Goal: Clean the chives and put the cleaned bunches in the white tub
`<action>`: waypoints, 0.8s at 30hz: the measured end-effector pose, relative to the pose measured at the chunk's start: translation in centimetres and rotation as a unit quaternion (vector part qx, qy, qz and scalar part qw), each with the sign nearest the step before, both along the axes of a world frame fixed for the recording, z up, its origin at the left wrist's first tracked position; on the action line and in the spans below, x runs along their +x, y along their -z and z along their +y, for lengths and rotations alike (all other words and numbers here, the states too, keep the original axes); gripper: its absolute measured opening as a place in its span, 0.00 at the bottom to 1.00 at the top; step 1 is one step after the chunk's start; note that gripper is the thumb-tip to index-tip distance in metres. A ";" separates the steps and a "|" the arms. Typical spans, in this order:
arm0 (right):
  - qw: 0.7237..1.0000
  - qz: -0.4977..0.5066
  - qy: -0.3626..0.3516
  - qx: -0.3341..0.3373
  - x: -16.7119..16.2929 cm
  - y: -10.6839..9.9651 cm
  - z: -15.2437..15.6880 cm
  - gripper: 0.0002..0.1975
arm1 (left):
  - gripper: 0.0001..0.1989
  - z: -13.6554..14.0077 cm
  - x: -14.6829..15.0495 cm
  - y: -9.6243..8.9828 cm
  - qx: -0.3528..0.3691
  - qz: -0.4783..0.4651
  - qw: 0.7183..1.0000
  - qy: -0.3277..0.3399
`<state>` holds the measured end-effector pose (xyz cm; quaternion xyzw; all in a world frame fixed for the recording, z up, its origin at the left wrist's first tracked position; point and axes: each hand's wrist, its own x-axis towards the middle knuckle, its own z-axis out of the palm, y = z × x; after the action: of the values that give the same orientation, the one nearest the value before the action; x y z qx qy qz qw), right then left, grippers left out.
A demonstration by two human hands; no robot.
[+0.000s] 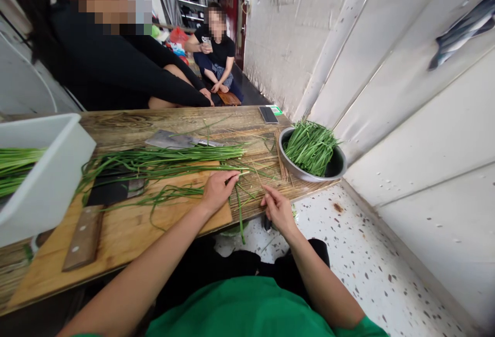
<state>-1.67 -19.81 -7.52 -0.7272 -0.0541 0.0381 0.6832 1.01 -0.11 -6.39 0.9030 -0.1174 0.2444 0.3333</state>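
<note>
My left hand (221,190) is closed around a few garlic chives (185,169), their pale stem ends sticking out past my thumb. Their long leaves trail left over the wooden cutting board (193,213). My right hand (279,211) hovers at the table's front edge, fingers curled and close together; a thin tan strand (258,174) runs up to its fingertips, and whether it is gripped I cannot make out. Behind the left hand lies a bigger bunch of chives (166,155). A cleaver with a wooden handle (84,239) rests on the board, its dark blade partly under leaves.
Chives fill a grey bowl (344,164) at the right, with thin sticks (284,159) beside it. Another cleaver (170,139) and a phone (268,115) lie farther back. A white bin (50,187) with greens stands left. Two people (214,43) sit across the table (116,118).
</note>
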 end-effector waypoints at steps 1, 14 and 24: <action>1.000 -0.001 -0.004 -0.003 -0.5 0.3 -0.3 0.19 | 0.11 0.0 0.0 -0.1 0.001 0.000 1.000 0.001; 0.981 -0.127 -0.008 -0.144 -3.7 2.1 -0.7 0.17 | 0.10 0.0 0.4 -0.2 0.050 0.028 0.997 0.045; 0.990 -0.111 0.006 -0.083 -4.0 2.7 -0.5 0.16 | 0.09 0.0 0.5 -0.2 0.066 0.072 0.994 0.050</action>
<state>-5.65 -20.34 -10.27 -0.7815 -0.1214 -0.0424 0.6105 1.48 -0.13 -6.21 0.9312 -0.1538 0.1538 0.2926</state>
